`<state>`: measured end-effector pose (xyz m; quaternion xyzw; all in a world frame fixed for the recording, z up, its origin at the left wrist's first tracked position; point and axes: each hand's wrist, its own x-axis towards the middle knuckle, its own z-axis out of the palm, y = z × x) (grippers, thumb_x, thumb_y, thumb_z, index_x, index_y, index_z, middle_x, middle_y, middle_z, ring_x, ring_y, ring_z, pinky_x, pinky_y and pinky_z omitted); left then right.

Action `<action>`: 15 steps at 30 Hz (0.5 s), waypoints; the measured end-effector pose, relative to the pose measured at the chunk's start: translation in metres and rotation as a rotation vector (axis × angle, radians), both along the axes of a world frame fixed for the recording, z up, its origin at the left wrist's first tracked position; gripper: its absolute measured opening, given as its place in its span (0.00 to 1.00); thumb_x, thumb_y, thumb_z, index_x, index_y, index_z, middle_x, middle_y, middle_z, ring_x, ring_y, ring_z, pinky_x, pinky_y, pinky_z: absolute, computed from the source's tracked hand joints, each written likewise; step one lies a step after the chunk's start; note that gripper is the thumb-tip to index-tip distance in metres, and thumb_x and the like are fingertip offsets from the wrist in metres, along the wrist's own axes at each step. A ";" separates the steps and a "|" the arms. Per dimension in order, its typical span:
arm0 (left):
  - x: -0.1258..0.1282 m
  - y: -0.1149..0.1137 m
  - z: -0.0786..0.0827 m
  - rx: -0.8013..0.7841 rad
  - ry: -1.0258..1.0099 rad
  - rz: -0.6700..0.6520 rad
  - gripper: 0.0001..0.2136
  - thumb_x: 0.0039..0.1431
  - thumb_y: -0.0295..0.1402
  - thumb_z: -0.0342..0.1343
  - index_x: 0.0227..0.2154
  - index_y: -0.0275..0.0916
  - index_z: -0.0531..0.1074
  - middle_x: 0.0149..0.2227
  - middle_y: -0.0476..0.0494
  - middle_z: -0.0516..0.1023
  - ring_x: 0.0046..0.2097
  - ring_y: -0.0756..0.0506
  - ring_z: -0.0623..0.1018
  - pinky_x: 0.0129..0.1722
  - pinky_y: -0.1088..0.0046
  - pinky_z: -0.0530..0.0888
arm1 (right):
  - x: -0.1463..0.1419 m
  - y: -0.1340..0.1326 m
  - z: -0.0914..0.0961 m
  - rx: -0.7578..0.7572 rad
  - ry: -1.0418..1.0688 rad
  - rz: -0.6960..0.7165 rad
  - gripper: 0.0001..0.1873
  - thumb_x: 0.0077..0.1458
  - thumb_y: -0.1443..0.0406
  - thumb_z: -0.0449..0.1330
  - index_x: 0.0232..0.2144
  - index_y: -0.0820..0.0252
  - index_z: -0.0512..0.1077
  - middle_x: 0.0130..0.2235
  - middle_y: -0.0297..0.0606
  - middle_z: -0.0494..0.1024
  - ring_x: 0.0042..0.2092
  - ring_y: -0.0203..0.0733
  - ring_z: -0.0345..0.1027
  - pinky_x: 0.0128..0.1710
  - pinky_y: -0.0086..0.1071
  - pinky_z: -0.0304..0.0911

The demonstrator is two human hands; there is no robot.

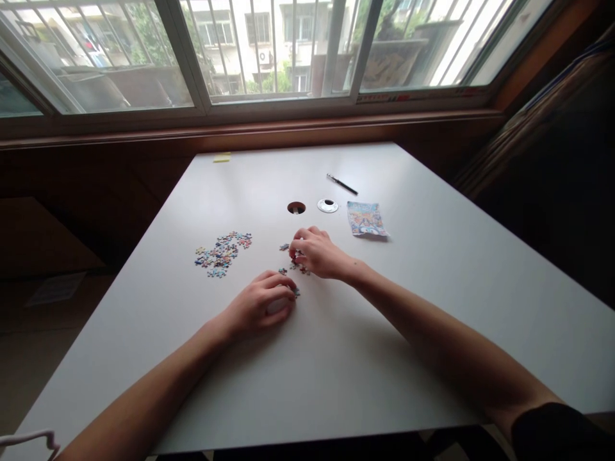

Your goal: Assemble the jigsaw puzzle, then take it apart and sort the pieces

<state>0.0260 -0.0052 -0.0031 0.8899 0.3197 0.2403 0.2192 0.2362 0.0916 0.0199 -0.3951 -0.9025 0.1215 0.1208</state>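
Note:
A small group of jigsaw puzzle pieces (300,269) lies on the white table between my hands. My right hand (317,251) reaches over this group from the right, fingers bent and thumb tucked in, closed on a dark reddish puzzle piece (293,258). Low on the table, my left hand (267,299) has its fingers and thumb curled together in a loop. A bluish-green puzzle piece (296,292) shows at its fingertips. Two stray pieces sit close by, one bluish piece (284,247) beyond the hands. Further left spreads a larger loose pile of puzzle pieces (221,253).
Beyond my right hand lie a printed picture packet (367,219), a black pen (342,184) and a round silver cover (327,205). A cable hole (296,207) pierces the table (432,307). Yellow slips (221,157) sit at the far left edge, below the window.

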 end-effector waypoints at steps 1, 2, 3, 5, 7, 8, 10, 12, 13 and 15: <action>0.000 0.000 0.000 -0.002 0.004 0.000 0.06 0.63 0.28 0.55 0.40 0.42 0.73 0.50 0.43 0.76 0.52 0.43 0.71 0.54 0.64 0.71 | 0.000 0.000 0.001 -0.033 0.039 -0.009 0.05 0.60 0.69 0.61 0.37 0.59 0.78 0.44 0.44 0.77 0.47 0.48 0.66 0.48 0.40 0.56; 0.000 0.000 0.001 -0.003 0.007 -0.001 0.06 0.63 0.28 0.55 0.40 0.42 0.73 0.50 0.43 0.76 0.52 0.43 0.71 0.54 0.64 0.71 | -0.001 0.000 0.003 -0.080 0.090 -0.025 0.05 0.59 0.69 0.61 0.36 0.60 0.77 0.41 0.42 0.79 0.44 0.45 0.68 0.47 0.38 0.58; 0.000 0.000 0.001 -0.005 0.011 -0.001 0.06 0.63 0.28 0.55 0.40 0.42 0.73 0.50 0.43 0.76 0.52 0.43 0.70 0.54 0.64 0.71 | -0.002 0.000 0.003 -0.134 0.153 -0.048 0.04 0.59 0.69 0.61 0.36 0.60 0.77 0.38 0.40 0.80 0.41 0.42 0.70 0.44 0.35 0.59; 0.000 0.000 0.002 -0.004 0.013 -0.002 0.06 0.63 0.28 0.55 0.40 0.42 0.73 0.50 0.43 0.75 0.52 0.42 0.70 0.55 0.64 0.70 | -0.005 0.001 0.002 -0.225 0.290 -0.098 0.05 0.58 0.69 0.62 0.37 0.61 0.77 0.34 0.37 0.81 0.35 0.37 0.71 0.38 0.30 0.61; 0.000 0.000 0.002 -0.003 0.015 -0.001 0.06 0.63 0.28 0.54 0.40 0.42 0.73 0.50 0.43 0.75 0.52 0.42 0.70 0.55 0.64 0.70 | -0.008 0.001 -0.001 -0.245 0.387 -0.123 0.06 0.57 0.70 0.62 0.37 0.61 0.78 0.34 0.36 0.81 0.33 0.35 0.72 0.35 0.27 0.62; 0.000 0.000 0.002 -0.005 0.017 0.000 0.06 0.63 0.28 0.54 0.41 0.42 0.73 0.50 0.43 0.75 0.53 0.42 0.70 0.55 0.63 0.70 | -0.009 0.001 -0.003 -0.230 0.408 -0.129 0.06 0.57 0.70 0.61 0.37 0.61 0.78 0.33 0.36 0.82 0.33 0.35 0.72 0.34 0.27 0.62; 0.000 0.000 0.002 -0.007 0.018 0.001 0.06 0.63 0.28 0.54 0.41 0.42 0.73 0.50 0.43 0.75 0.53 0.42 0.70 0.55 0.63 0.70 | -0.009 0.002 -0.004 -0.189 0.396 -0.138 0.06 0.56 0.70 0.62 0.35 0.61 0.80 0.33 0.37 0.82 0.33 0.36 0.73 0.35 0.27 0.63; 0.000 0.000 0.002 -0.008 0.018 0.001 0.06 0.63 0.28 0.54 0.41 0.42 0.73 0.50 0.43 0.75 0.52 0.43 0.70 0.55 0.64 0.70 | -0.008 0.002 -0.003 -0.188 0.322 -0.122 0.06 0.54 0.71 0.63 0.33 0.61 0.80 0.32 0.37 0.82 0.33 0.37 0.73 0.35 0.27 0.63; 0.000 0.000 0.002 -0.008 0.019 0.000 0.06 0.63 0.28 0.54 0.41 0.42 0.73 0.50 0.43 0.75 0.52 0.43 0.70 0.55 0.64 0.70 | -0.007 0.002 -0.002 -0.205 0.273 -0.105 0.07 0.53 0.72 0.63 0.33 0.61 0.80 0.32 0.37 0.82 0.33 0.37 0.73 0.34 0.27 0.62; 0.000 0.000 0.002 -0.006 0.020 -0.001 0.06 0.64 0.29 0.54 0.41 0.42 0.73 0.50 0.44 0.75 0.52 0.43 0.70 0.55 0.64 0.70 | -0.005 0.003 0.000 -0.213 0.186 -0.087 0.08 0.52 0.73 0.63 0.33 0.60 0.80 0.32 0.37 0.82 0.33 0.38 0.73 0.34 0.27 0.62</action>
